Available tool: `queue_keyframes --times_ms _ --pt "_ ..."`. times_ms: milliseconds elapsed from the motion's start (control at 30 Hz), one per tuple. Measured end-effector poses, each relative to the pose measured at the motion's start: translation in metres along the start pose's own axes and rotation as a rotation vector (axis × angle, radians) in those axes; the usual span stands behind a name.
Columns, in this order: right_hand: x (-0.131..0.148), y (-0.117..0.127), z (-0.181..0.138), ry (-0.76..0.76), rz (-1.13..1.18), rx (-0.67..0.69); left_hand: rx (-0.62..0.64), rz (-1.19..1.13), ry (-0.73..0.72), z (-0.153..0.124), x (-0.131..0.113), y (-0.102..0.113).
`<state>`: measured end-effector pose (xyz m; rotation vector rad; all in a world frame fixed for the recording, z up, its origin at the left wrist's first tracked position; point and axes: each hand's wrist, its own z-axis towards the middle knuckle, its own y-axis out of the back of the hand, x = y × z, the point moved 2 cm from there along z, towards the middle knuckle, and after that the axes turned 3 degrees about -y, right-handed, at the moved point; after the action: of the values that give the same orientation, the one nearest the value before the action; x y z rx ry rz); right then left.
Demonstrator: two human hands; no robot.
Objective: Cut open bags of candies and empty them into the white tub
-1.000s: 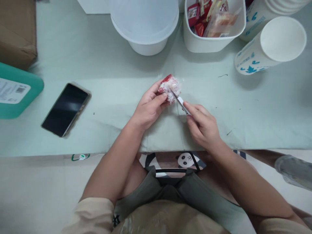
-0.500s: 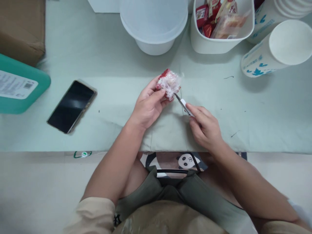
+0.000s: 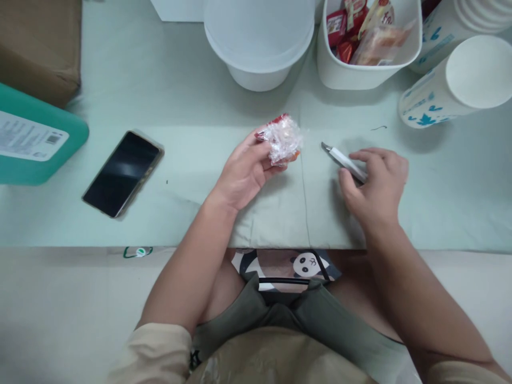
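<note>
My left hand (image 3: pixel 244 173) is closed around a small snack packet (image 3: pixel 283 138) in crinkled clear wrap with red showing through, held just above the pale green tablecloth (image 3: pixel 200 106). My right hand (image 3: pixel 376 186) is to the right of it, fingers curled on a small white-handled cutter (image 3: pixel 344 161) whose metal tip points left toward the packet. A gap of bare cloth separates the cutter tip from the packet.
A black phone (image 3: pixel 123 173) lies at left, beside a teal box (image 3: pixel 36 141) and a cardboard box (image 3: pixel 40 48). At the back stand a white lidded tub (image 3: pixel 260 37), a white bin of snacks (image 3: pixel 370 72) and stacked paper cups (image 3: pixel 452 85) lying on their side.
My right hand drew the cutter away from the packet and moved right, lowering toward the cloth. My left hand kept hold of the packet and lifted it slightly.
</note>
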<state>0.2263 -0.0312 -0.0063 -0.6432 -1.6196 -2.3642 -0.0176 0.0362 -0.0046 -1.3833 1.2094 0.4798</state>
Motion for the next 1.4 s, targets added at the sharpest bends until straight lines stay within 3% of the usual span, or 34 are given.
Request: queue_keyframes --times_ms 67,167,333,500,633,800,867,1067,1167,1267,1400 --pt "0.018 0.0 -0.004 0.025 0.224 0.041 0.043 0.026 0.028 0.0 0.007 -0.006" --pt "0.039 -0.007 -0.009 -0.058 0.512 0.174 0.131 0.064 0.037 -0.001 0.016 -0.016" --pt "0.045 -0.012 -0.006 -0.194 0.791 0.267 0.131 0.069 0.08 -0.002 0.025 -0.023" --pt "0.042 0.001 -0.005 -0.179 0.833 0.248 0.088 0.123 0.019 0.001 0.031 -0.021" --pt "0.044 0.01 -0.007 -0.077 0.8 0.152 0.142 0.158 -0.052 0.002 0.031 -0.021" --pt "0.048 0.014 -0.013 0.118 0.821 0.106 0.279 0.025 0.098 0.0 0.028 -0.026" --pt "0.051 0.015 -0.017 0.195 0.809 0.128 0.231 -0.012 0.101 0.001 0.028 -0.025" --pt "0.06 0.011 -0.024 0.556 0.69 0.064 -0.085 -0.009 -0.098 0.01 0.029 -0.014" --pt "0.06 0.003 -0.026 0.633 0.623 0.054 -0.171 -0.09 -0.106 0.01 0.024 -0.011" --pt "0.056 -0.002 -0.025 0.555 0.536 0.099 -0.226 -0.164 -0.096 0.008 0.017 -0.01" --pt "0.05 -0.008 -0.02 0.23 0.564 0.131 -0.227 -0.165 -0.097 0.001 0.012 -0.017"
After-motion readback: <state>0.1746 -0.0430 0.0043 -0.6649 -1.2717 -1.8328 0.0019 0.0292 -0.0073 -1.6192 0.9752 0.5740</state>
